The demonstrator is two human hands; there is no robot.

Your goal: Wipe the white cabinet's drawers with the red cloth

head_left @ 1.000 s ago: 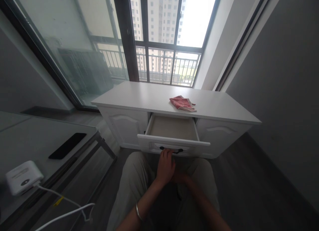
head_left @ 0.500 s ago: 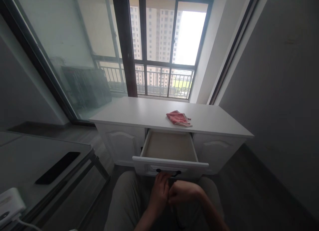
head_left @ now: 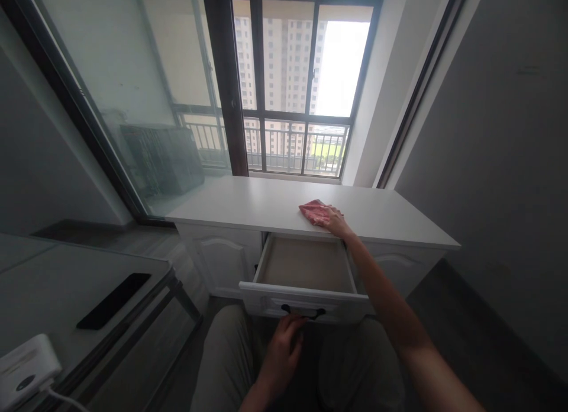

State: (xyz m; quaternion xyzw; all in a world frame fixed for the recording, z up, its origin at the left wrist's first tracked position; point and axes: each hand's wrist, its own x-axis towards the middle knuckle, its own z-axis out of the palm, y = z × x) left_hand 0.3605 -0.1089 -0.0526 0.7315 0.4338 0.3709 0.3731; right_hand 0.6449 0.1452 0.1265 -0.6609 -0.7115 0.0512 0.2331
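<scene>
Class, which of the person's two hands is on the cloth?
The right hand, on the pink cloth atop the cabinet; the left hand is at the drawer handle.

A red-pink cloth with a paler edge lies rumpled on the glossy white top of the cabinet, near its front edge and just past twelve o'clock from the drawer, its right part covered. The white drawer stands pulled out towards six o'clock, level, its pale beige bottom showing. A dark, curved handle, partly hidden, sits on its front panel, at six o'clock from that bottom.
</scene>
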